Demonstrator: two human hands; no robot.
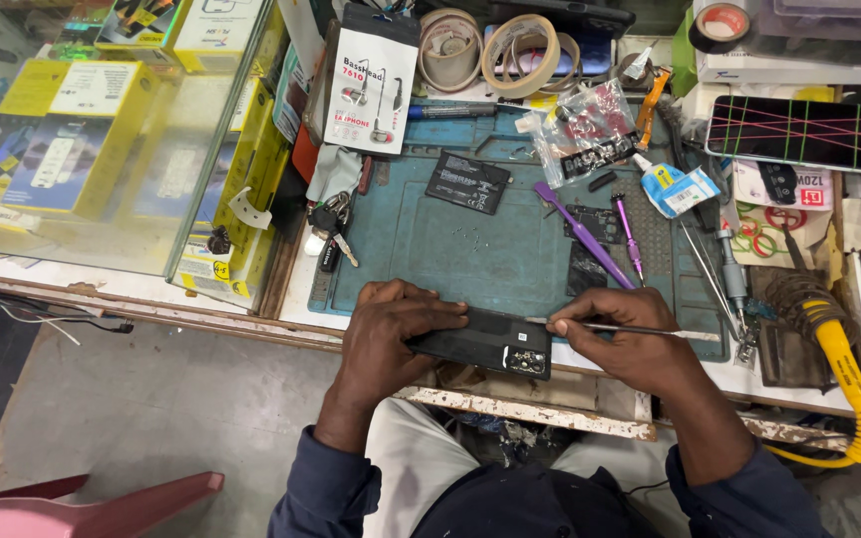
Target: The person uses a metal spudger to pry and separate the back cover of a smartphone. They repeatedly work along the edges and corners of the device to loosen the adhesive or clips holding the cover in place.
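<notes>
My left hand (391,324) presses down on a black smartphone (495,344) lying back-up at the near edge of the blue work mat (421,239), its camera cluster toward me on the right. My right hand (625,334) pinches a thin metal tool (650,330) that points left at the phone's top edge, next to my left fingertips. Farther back on the mat lie a flat black battery (467,181), a purple pry tool (582,231) and a purple screwdriver (629,237).
A glass showcase (102,149) with yellow boxes stands at the left. Keys (331,224) lie by the mat. Tape rolls (510,45) sit at the back, a phone with a lined screen (799,132) at right, a yellow coiled cable (849,379) at the near right. A pink chair (92,498) is below left.
</notes>
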